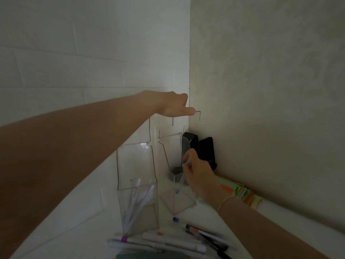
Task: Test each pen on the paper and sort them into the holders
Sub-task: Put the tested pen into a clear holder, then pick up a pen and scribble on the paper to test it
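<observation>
Two clear plastic holders stand against the white wall. The left holder [137, 184] contains several white pens [139, 200]. My right hand [197, 172] pinches a clear pen with a blue tip [182, 181], its tip pointing down into the right holder [174, 159]. My left hand [175, 106] reaches up high and grips the top back edge of the right holder near the wall corner. Several loose pens and markers [179, 240] lie on the white table in front of the holders.
A black object [206, 152] leans in the wall corner behind the right holder. A stack of coloured sticky notes [240, 193] lies along the right wall. A blue-capped pen [175, 219] lies just before the holders.
</observation>
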